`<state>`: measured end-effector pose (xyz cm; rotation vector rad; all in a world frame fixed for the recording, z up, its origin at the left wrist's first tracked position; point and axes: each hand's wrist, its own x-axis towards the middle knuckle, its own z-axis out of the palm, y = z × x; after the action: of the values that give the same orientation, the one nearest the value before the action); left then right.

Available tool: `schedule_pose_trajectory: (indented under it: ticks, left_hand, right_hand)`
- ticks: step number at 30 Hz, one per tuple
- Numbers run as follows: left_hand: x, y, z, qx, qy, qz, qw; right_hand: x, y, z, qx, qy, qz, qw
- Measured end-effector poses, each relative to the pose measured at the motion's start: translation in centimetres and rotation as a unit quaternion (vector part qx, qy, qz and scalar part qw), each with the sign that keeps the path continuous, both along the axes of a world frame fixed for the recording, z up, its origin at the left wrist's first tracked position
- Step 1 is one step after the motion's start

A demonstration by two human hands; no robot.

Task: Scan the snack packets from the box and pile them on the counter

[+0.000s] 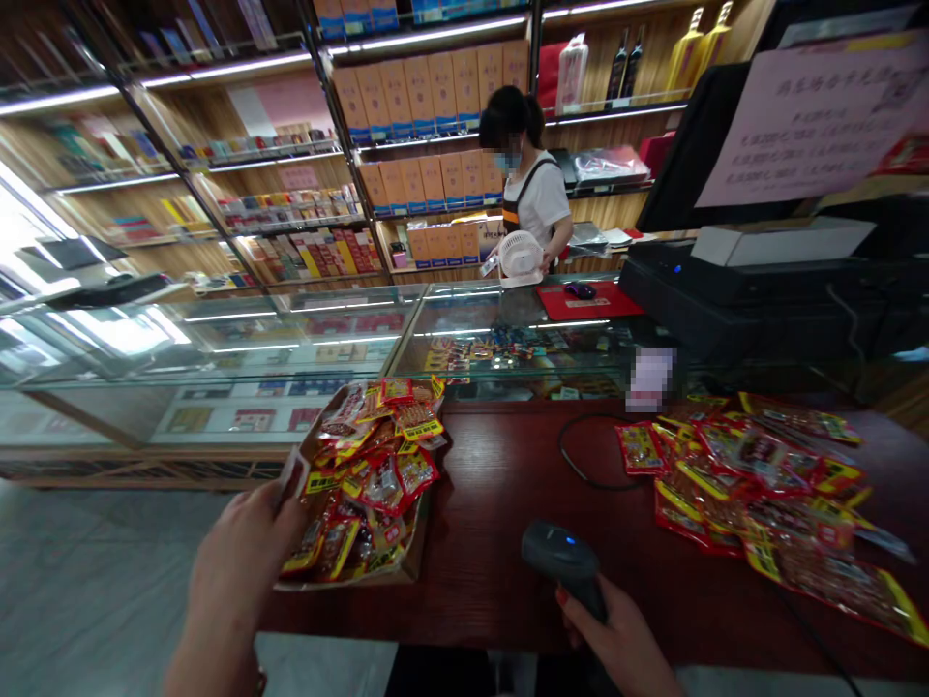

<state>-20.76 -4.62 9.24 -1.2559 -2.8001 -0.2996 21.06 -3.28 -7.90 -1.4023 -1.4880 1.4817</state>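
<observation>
My right hand is closed around the handle of a black barcode scanner, its blue light lit, above the dark red counter. At the left, my left hand has its fingers closed at the left side wall of an open cardboard box, though the fingertips are partly hidden. Red and yellow snack packets fill this box in a loose heap. A second pile of snack packets, some of them larger, lies on the counter to the right of the scanner.
Glass display cases run behind the wooden counter. A black cable curls near the right pile. Behind the cases stands a person beside a white fan. A monitor and black equipment occupy the right.
</observation>
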Motion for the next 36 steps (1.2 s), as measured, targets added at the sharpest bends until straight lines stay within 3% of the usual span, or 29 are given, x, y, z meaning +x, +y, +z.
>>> schedule_pose_trajectory:
  ticks: [2, 4, 5, 7, 9, 11, 13, 16, 24, 27, 33, 36]
  left_hand:
    - [2.8, -0.3, 1.3, 0.103, -0.088, -0.031, 0.99]
    - [6.8, 0.3, 1.2, 0.169, -0.284, -0.083, 0.94]
    - [9.0, 1.0, 0.6, 0.168, -0.406, -0.104, 0.892]
    - [13.0, 2.5, -1.3, 0.14, -0.612, -0.134, 0.767]
    - [16.0, 3.7, -3.6, 0.121, -0.728, -0.125, 0.664]
    - [17.7, 4.6, -5.5, 0.108, -0.786, -0.105, 0.599]
    - [18.3, 5.1, -6.8, 0.101, -0.81, -0.091, 0.57]
    - [18.3, 5.5, -7.9, 0.098, -0.81, -0.085, 0.572]
    - [18.0, 5.3, -9.1, 0.065, -0.75, -0.125, 0.647]
    - [18.0, 5.2, -9.0, 0.059, -0.738, -0.127, 0.66]
    - [18.5, 5.4, -9.4, 0.042, -0.737, -0.125, 0.663]
    - [19.7, 6.2, -10.8, 0.032, -0.761, -0.121, 0.636]
  right_hand:
    - [0.0, -0.3, 0.3, 0.004, -0.004, -0.032, 0.999]
    - [0.1, -0.7, 0.9, 0.014, -0.021, -0.059, 0.998]
    - [0.3, -0.8, 1.4, 0.022, -0.038, -0.07, 0.997]
    - [0.7, -1.1, 2.4, 0.04, -0.077, -0.087, 0.992]
    - [1.3, -1.4, 3.4, 0.061, -0.109, -0.096, 0.988]
    - [2.0, -1.7, 4.2, 0.087, -0.126, -0.097, 0.983]
    - [2.6, -2.1, 4.6, 0.109, -0.136, -0.09, 0.981]
    - [3.0, -2.4, 4.6, 0.121, -0.156, -0.073, 0.978]
    - [3.6, -2.2, 4.9, 0.122, -0.181, -0.072, 0.973]
    - [4.0, -2.1, 4.9, 0.123, -0.187, -0.072, 0.972]
    - [4.2, -2.1, 4.9, 0.145, -0.18, -0.08, 0.97]
    - [4.4, -2.3, 5.1, 0.155, -0.164, -0.102, 0.969]
